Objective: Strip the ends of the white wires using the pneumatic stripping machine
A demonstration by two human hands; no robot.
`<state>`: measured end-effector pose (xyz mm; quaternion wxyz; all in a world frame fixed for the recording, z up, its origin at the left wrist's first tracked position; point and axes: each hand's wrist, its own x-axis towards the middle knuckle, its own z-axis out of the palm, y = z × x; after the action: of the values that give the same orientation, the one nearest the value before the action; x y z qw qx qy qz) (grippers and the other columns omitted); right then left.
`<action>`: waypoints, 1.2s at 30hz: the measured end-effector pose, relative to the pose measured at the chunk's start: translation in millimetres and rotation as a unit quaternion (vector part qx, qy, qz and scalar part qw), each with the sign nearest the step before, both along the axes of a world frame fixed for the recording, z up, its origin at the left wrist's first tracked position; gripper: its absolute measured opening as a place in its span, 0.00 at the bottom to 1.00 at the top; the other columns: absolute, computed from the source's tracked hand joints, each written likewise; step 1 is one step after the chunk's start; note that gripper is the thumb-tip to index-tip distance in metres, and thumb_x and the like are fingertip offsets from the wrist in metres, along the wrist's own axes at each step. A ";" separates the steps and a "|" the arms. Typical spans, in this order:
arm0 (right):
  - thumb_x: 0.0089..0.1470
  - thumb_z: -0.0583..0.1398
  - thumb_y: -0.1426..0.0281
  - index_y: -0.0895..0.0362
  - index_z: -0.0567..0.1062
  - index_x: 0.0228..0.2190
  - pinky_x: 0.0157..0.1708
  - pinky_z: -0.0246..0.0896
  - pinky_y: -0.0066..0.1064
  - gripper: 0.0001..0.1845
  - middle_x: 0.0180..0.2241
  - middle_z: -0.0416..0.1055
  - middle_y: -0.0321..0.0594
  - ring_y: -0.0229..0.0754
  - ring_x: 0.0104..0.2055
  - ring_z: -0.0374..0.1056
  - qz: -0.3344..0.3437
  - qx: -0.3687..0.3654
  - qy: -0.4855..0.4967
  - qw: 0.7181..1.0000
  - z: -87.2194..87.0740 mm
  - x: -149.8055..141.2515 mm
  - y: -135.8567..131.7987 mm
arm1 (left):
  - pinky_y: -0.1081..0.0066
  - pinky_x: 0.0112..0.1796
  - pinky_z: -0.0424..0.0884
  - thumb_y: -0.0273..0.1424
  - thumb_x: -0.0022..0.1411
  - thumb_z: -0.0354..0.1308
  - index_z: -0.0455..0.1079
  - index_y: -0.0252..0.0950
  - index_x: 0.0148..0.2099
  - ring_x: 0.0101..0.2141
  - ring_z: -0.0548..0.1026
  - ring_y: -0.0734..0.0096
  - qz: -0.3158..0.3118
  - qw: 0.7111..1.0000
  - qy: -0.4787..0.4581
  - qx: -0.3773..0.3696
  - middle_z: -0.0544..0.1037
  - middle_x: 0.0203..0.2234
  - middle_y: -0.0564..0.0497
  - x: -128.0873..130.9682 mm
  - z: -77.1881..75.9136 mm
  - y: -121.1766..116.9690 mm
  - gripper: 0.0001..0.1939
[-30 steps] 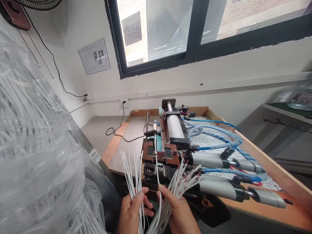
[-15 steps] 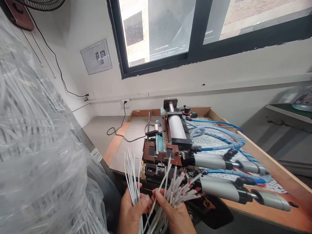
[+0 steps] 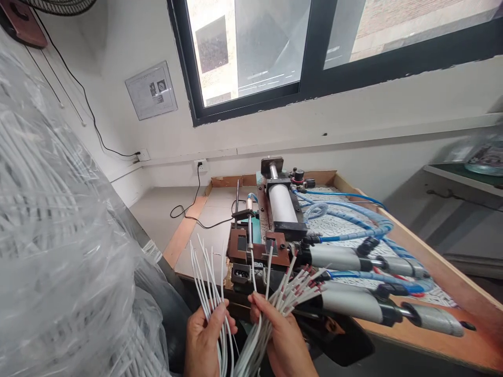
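My left hand (image 3: pixel 208 332) is closed round a thin bundle of white cables (image 3: pixel 203 277), whose plain ends fan upward. A thicker bundle of white cables (image 3: pixel 288 293) with dark red tips is gripped in my right hand (image 3: pixel 281 327). Between thumb and forefinger of that hand, one single cable (image 3: pixel 253 272) stands out toward the machine. Just beyond both hands is a pneumatic machine (image 3: pixel 259 248) with brown jaw plates and silver cylinders. Whether the single cable's tip touches the machine, I cannot tell.
Plastic-wrapped bundles of white cable (image 3: pixel 70 235) rise close on the left. Blue air hoses (image 3: pixel 353 222) loop across the wood-edged bench (image 3: pixel 424 251) at right. A black power cord (image 3: pixel 200 222) runs over the grey tabletop. A window (image 3: pixel 251 52) is above.
My hands have moved slightly apart. The right thumb and forefinger now hold a single cable upright, away from the bundle. The view has shifted a little.
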<state>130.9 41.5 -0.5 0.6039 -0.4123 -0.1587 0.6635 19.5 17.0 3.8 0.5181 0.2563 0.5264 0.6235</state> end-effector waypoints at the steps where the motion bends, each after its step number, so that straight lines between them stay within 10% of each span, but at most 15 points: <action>1: 0.34 0.66 0.66 0.61 0.74 0.18 0.23 0.53 0.27 0.10 0.15 0.65 0.33 0.35 0.20 0.59 0.000 -0.001 0.007 1.000 1.5 -0.6 0.5 | 0.76 0.23 0.67 0.34 0.45 0.61 0.74 0.29 0.30 0.18 0.69 0.76 -0.004 1.000 -0.001 -0.001 0.73 0.14 0.53 0.0 0.0 0.1 0.12; 16: 0.34 0.65 0.63 0.58 0.73 0.21 0.14 0.54 0.27 0.12 0.13 0.64 0.31 0.35 0.14 0.57 0.124 -0.005 0.052 0.991 14.3 -7.1 -11.1 | 0.75 0.17 0.60 0.34 0.40 0.63 0.69 0.31 0.23 0.13 0.63 0.78 -0.091 0.995 0.048 0.001 0.68 0.09 0.56 3.6 -0.2 -3.6 0.11; 27: 0.31 0.66 0.62 0.59 0.74 0.19 0.26 0.54 0.30 0.13 0.15 0.67 0.34 0.38 0.22 0.60 0.017 0.006 -0.123 0.992 -9.6 8.6 -23.7 | 0.72 0.20 0.66 0.37 0.44 0.60 0.71 0.30 0.24 0.17 0.68 0.73 -0.062 0.997 0.035 -0.040 0.71 0.13 0.52 3.3 -3.8 -1.2 0.12; 36: 0.35 0.64 0.65 0.58 0.74 0.18 0.25 0.54 0.28 0.09 0.15 0.66 0.33 0.38 0.21 0.60 0.045 -0.018 -0.053 0.997 10.3 5.6 -18.9 | 0.72 0.20 0.67 0.33 0.40 0.63 0.72 0.30 0.26 0.19 0.69 0.73 -0.064 0.997 0.016 -0.039 0.71 0.14 0.53 5.0 0.1 -3.7 0.11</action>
<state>136.5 22.6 9.8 0.5566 -0.4499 -0.1972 0.6700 24.4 13.3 3.9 0.5578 0.2791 0.5410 0.5642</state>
